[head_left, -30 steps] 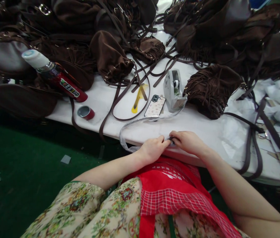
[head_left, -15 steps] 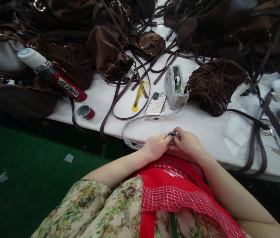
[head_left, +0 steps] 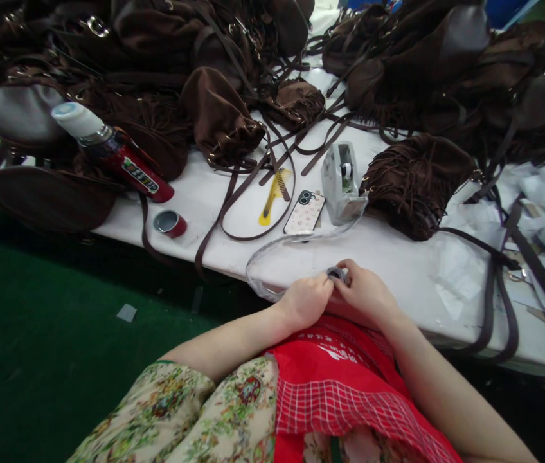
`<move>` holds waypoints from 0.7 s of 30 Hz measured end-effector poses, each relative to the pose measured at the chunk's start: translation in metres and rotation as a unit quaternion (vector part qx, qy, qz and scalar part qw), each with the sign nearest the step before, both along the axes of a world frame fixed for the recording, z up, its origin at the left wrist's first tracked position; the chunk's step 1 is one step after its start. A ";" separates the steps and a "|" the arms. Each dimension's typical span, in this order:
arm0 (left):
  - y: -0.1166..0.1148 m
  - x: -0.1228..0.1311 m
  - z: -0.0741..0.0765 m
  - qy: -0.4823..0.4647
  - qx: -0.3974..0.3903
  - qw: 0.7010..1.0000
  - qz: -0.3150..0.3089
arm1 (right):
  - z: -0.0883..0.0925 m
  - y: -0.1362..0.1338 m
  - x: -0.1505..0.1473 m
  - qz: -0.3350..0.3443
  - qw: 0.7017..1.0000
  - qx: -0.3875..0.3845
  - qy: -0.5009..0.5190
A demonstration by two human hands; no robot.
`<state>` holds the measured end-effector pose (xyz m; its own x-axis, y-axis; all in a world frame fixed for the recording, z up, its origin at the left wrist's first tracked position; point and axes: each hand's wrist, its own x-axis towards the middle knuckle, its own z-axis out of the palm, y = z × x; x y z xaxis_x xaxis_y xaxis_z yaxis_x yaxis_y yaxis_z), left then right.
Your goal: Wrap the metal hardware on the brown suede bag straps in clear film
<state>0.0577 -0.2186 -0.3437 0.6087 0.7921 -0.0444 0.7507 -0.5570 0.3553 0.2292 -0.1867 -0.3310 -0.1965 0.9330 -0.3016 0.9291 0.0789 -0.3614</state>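
Close to the table's front edge, both hands meet at a small grey roll of tape (head_left: 337, 275). My left hand (head_left: 305, 299) is closed, its fingertips pinching the roll's left side. My right hand (head_left: 365, 288) grips the opposite side between thumb and fingers, which partly cover it. A clear strip (head_left: 259, 257) curves from the grey tape dispenser (head_left: 342, 186) along the table to beside my left hand; where it ends is hidden. Just left of the dispenser lie a patterned phone (head_left: 305, 213) and a yellow comb (head_left: 269, 200).
Brown fringed bags (head_left: 412, 180) with long straps are heaped across the back and right. A red flask (head_left: 123, 161) leans at the left, near a red cup (head_left: 170, 223). White paper scraps (head_left: 470, 257) cover the table's right end. Green floor (head_left: 60, 347) shows at lower left.
My left hand's fingers have curled in more, and more of the roll's ring shows. Everything sits slightly lower in view as the camera tilted up.
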 end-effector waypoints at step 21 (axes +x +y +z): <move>0.010 0.012 0.002 -0.008 -0.035 0.998 0.044 | 0.001 0.012 0.005 0.019 0.999 0.010 -0.035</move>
